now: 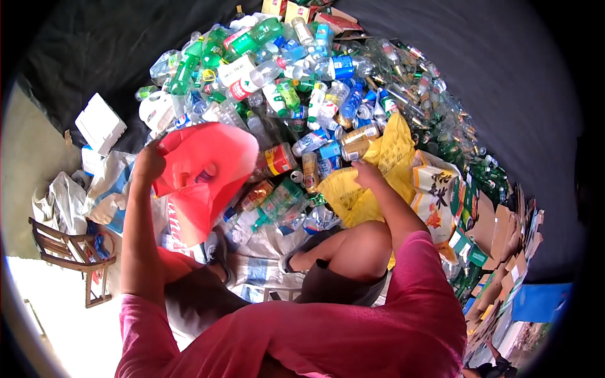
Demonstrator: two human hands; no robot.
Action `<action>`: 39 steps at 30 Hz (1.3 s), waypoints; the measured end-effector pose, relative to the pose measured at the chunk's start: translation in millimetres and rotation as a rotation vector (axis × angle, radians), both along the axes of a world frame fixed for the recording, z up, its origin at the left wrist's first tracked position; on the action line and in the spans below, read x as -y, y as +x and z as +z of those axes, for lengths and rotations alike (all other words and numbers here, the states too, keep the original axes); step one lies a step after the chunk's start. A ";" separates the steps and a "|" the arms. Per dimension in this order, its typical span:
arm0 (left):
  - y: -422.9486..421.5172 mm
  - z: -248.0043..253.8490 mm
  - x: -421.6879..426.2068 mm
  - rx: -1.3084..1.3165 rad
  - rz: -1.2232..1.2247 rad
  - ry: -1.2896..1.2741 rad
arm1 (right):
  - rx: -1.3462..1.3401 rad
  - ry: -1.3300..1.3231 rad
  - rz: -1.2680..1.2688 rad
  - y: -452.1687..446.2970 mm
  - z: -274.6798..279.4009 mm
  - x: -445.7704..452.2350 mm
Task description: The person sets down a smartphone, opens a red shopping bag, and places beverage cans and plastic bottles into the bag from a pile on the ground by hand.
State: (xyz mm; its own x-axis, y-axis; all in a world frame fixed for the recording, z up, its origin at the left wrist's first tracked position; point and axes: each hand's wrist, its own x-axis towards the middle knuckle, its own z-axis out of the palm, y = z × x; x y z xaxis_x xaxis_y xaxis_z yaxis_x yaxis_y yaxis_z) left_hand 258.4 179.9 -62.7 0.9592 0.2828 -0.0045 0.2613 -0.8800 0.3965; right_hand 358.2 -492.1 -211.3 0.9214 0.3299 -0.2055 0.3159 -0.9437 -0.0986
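My left hand [150,162] is closed on the edge of a red plastic bag [211,170], which hangs partly spread with a small item showing in its middle. My right hand [367,173] is closed on the edge of a yellow sack [378,176] with dark print. Between the two hands lie a Coca-Cola-style bottle with a red label [277,160], a gold can [310,172] and a green plastic bottle [280,200]. A white rice sack [435,189] stands just right of the yellow one.
A large heap of plastic bottles and cans [290,69] rises in front, with glass bottles [409,88] at its right. Flattened cardboard [498,233] lies at the right. A wooden chair [72,249], white sacks [66,201] and a white box [101,124] are at the left.
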 end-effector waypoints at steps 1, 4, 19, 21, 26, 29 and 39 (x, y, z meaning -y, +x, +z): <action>0.9 -12.0 -7.9 -0.036 -0.037 0.080 | -0.011 -0.001 -0.005 -1.4 -4.1 8.4; 9.2 -27.3 18.0 -0.048 -0.087 0.140 | -0.063 -0.174 -0.026 -3.8 15.7 29.1; 6.8 -4.7 54.0 -0.084 -0.089 0.108 | -0.974 -0.646 -0.287 -335.0 -81.4 312.3; 6.5 -12.4 55.7 -0.068 -0.086 0.121 | -0.875 -0.586 -0.350 -408.3 -127.8 332.1; -4.1 -32.5 84.7 -0.144 -0.192 0.084 | -1.170 -0.189 -0.853 -414.4 -89.8 237.4; -13.3 -28.3 112.0 -0.167 -0.255 0.153 | -1.239 -0.093 -0.793 -361.4 -32.7 171.2; -15.3 -19.3 103.5 -0.153 -0.233 0.062 | 0.011 0.333 -0.347 -103.7 77.4 78.9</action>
State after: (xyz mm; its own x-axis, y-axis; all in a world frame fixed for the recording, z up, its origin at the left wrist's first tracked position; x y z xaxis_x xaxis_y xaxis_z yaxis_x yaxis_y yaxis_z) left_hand 243.1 76.4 -82.0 0.9879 0.0590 -0.1438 0.1018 -0.9446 0.3121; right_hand 254.5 -570.9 -133.9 0.9903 0.0491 -0.1302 -0.0090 -0.9112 -0.4119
